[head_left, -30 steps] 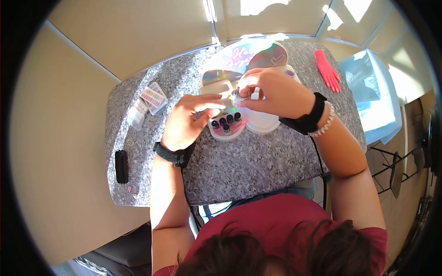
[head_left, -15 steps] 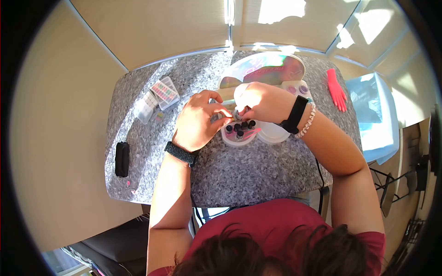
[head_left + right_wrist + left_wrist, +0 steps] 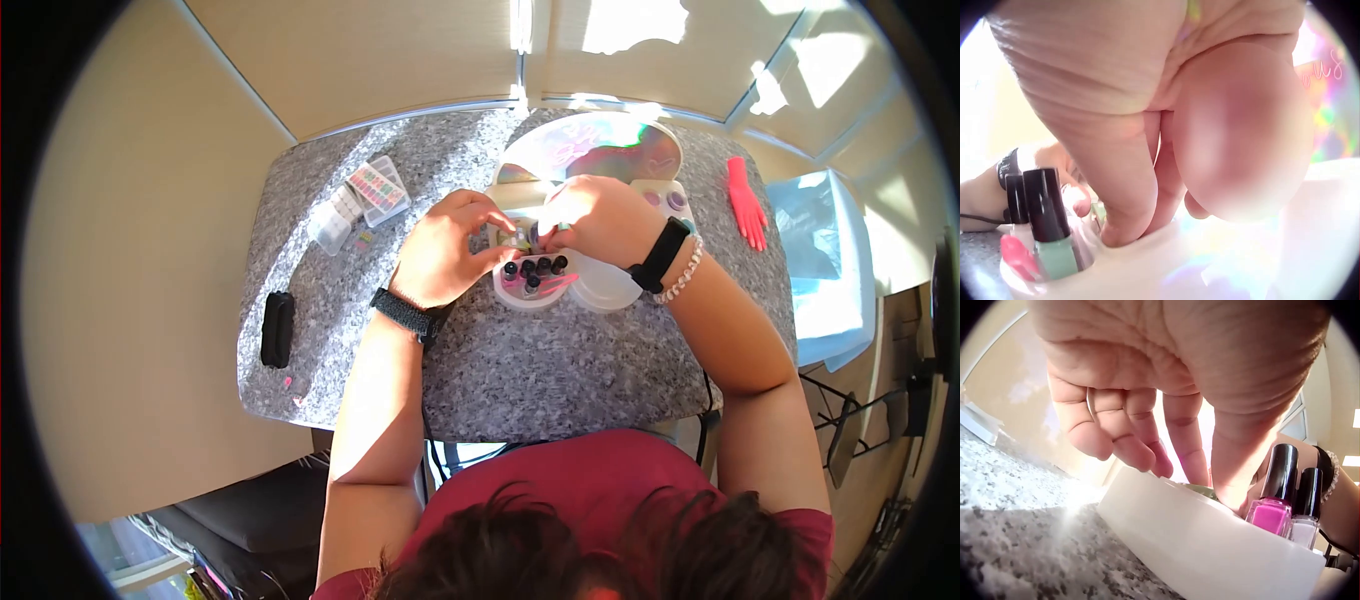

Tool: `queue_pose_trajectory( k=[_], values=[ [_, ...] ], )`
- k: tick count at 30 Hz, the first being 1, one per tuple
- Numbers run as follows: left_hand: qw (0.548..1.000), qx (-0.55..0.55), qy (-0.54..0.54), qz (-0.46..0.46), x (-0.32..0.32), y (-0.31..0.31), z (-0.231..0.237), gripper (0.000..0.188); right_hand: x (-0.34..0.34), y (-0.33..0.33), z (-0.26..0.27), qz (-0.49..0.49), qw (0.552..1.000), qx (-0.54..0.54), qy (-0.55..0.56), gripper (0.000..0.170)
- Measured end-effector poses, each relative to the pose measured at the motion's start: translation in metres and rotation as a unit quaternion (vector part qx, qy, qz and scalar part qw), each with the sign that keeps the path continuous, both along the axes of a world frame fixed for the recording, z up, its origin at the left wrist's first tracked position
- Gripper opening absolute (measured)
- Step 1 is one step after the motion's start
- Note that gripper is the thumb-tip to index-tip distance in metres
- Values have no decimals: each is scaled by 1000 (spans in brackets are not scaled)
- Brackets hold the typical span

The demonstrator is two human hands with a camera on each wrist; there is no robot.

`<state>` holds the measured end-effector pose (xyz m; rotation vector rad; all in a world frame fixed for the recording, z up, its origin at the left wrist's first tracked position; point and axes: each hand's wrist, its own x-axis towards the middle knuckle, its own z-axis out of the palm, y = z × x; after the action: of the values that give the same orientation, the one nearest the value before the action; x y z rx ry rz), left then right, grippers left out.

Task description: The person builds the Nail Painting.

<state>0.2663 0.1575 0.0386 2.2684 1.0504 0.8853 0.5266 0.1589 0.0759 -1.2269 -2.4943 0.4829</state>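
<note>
My left hand (image 3: 443, 245) reaches over the left side of a white beauty case (image 3: 1166, 531), thumb and index finger apart and dipping inside its rim beside a greenish thing (image 3: 1200, 490). From the right, my right hand (image 3: 605, 225) bends down with its thumb and finger close together at the same compartment. Its fingertips pinch a small silvery roll (image 3: 534, 237), largely hidden by the hand. Just in front of the fingers stand several black-capped nail polish bottles, among them a magenta bottle (image 3: 1270, 515) and a mint-green bottle (image 3: 1057, 257).
The case's iridescent lid (image 3: 600, 150) stands raised at the back. Left on the granite-patterned table (image 3: 540, 370) lie clear boxes of press-on nails (image 3: 375, 190) and a black case (image 3: 277, 330). A pink practice hand (image 3: 746, 205) lies at the right, near a blue-covered bin (image 3: 820, 270).
The right hand has lowered the silvery roll from above the case into the compartment. The left hand has come in to the compartment's edge, its thumb and index finger spreading. The head view has shifted.
</note>
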Motion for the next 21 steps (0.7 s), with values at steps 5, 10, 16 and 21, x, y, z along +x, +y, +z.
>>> queue_pose_trajectory(
  k=[5,10,16,21],
  values=[
    [1000,-4,1,8,-7,1,2,33,4,2,-2,52,998,42,-18,9],
    [983,3,-40,178,-50,8,20,38,16,-30,43,-13,992,64,105,16],
    [948,-12,30,317,-128,43,13,58,73,-61,17,-141,860,-109,477,17],
    [945,-22,273,179,-126,93,9,120,116,-59,-24,-168,590,-219,759,30]
  ],
)
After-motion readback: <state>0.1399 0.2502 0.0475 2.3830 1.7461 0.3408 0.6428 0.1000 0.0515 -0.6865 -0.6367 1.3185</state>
